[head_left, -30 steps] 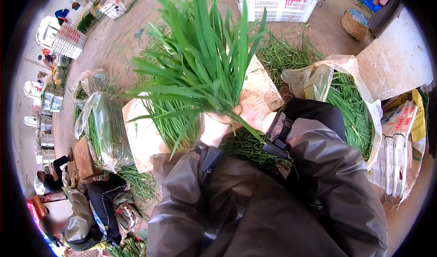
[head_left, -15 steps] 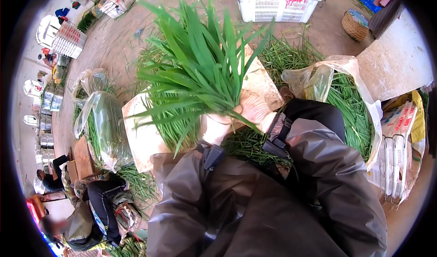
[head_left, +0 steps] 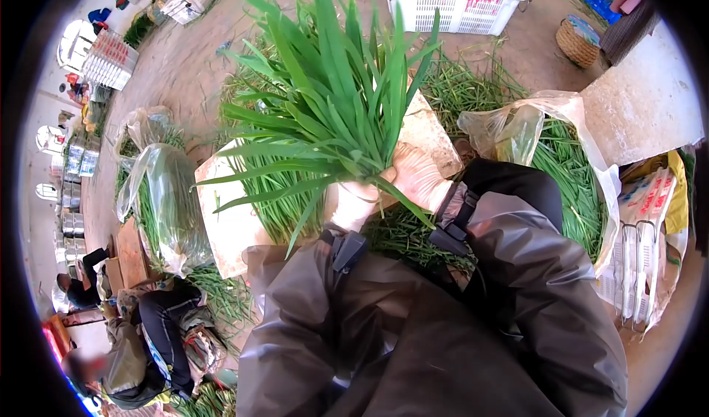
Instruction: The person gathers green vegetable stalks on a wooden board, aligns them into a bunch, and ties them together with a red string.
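Green leaves (head_left: 336, 107) rise from my left hand (head_left: 351, 204) and right hand (head_left: 419, 177), both gripping their base, neither clearly nearer. On my remote view their long axis points toward eleven o'clock, some tips splaying toward nine; a pile of stalks (head_left: 277, 212) lies at nine o'clock, just beside the left hand.

The scene is bright; windows (head_left: 76, 45) at upper left look washed out. Glossy sleeves (head_left: 524, 240) catch highlights. Black corners surround the strongly curved view.
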Action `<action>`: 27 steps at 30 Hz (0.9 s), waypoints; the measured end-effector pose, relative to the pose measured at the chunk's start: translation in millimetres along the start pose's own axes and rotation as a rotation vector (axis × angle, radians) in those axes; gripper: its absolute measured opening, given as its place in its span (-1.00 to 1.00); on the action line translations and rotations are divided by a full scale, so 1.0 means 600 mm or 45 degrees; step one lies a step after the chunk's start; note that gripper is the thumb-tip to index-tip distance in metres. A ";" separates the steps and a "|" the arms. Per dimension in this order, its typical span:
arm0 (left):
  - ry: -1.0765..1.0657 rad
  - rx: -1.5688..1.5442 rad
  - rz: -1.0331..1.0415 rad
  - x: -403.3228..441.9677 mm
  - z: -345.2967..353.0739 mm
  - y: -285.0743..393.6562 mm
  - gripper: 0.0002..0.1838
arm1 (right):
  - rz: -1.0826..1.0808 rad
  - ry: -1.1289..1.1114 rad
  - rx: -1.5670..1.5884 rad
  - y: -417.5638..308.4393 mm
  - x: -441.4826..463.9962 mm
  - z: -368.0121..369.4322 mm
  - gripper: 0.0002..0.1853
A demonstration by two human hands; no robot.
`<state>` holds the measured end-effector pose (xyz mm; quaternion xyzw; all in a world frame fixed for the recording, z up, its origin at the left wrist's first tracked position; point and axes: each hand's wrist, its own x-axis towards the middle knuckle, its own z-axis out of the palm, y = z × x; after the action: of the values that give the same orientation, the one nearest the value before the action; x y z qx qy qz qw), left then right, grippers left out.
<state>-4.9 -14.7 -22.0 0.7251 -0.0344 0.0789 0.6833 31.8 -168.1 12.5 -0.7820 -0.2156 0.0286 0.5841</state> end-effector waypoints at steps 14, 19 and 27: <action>-0.039 0.111 -0.006 -0.001 -0.008 0.013 -0.60 | -0.003 -0.035 -0.223 0.006 0.001 -0.015 -0.32; -0.078 -0.246 -0.082 -0.008 -0.006 -0.010 -0.58 | -0.041 0.015 -0.077 0.034 0.001 0.001 -0.31; -0.072 0.001 -0.082 -0.009 -0.010 0.007 -0.60 | -0.022 0.005 -0.058 0.068 0.002 0.008 -0.27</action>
<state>-11.2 -9.2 -18.4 0.7279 -0.0302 0.0364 0.6840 43.8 -172.5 -26.4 -0.7932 -0.2219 0.0169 0.5668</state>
